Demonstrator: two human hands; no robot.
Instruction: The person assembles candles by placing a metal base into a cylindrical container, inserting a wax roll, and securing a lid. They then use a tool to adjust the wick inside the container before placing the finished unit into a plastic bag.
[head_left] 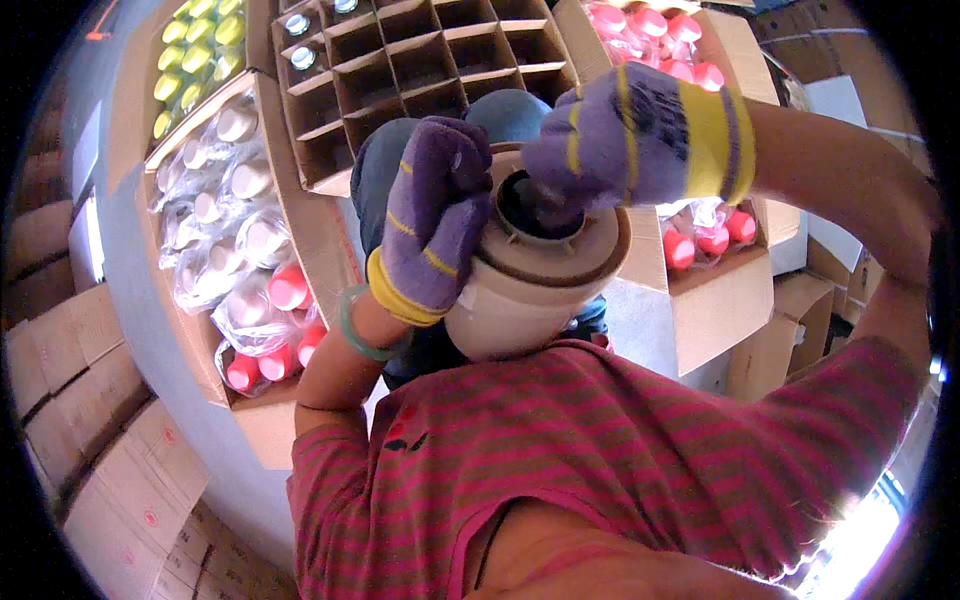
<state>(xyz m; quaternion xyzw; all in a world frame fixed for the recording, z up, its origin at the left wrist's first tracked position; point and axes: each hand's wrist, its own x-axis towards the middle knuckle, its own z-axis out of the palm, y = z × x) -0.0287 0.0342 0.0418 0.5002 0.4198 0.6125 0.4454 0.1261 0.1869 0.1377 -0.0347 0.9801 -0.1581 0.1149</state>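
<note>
- Biggest worry: the pale round container (pixel 530 310) sits mid-frame, tilted in my lap against my striped shirt (pixel 600 430). If I push harder on one side than the other, I reckon it could roll or slip off my legs.
- Knit gloves probably don't help much on a smooth curved wall, so a weak brace on the left would be the likely cause of a spin.
- Could also snag my right fingers on the rim of the dark round opening (pixel 516 200) if I yank at a bad angle.
- If it did get away from me, I'd guess it bumps the divided carton (pixel 328 180) at upper centre, where a few silver-capped bottles (pixel 302 57) stand, or the carton of red-capped bottles (pixel 708 76) at upper right.
- Now the hands. My left hand (pixel 432 215), just left of centre, is curled in almost to a fist, right up against the container's left side. Can't tell if the fingers have a grip on the edge or only lean on it.
- My right hand (pixel 610 140), upper centre-right, comes over the top with fingers bent down at the opening. The fingertips are hidden, so no clue how far closed they are or whether they've got hold of anything in there.
</note>
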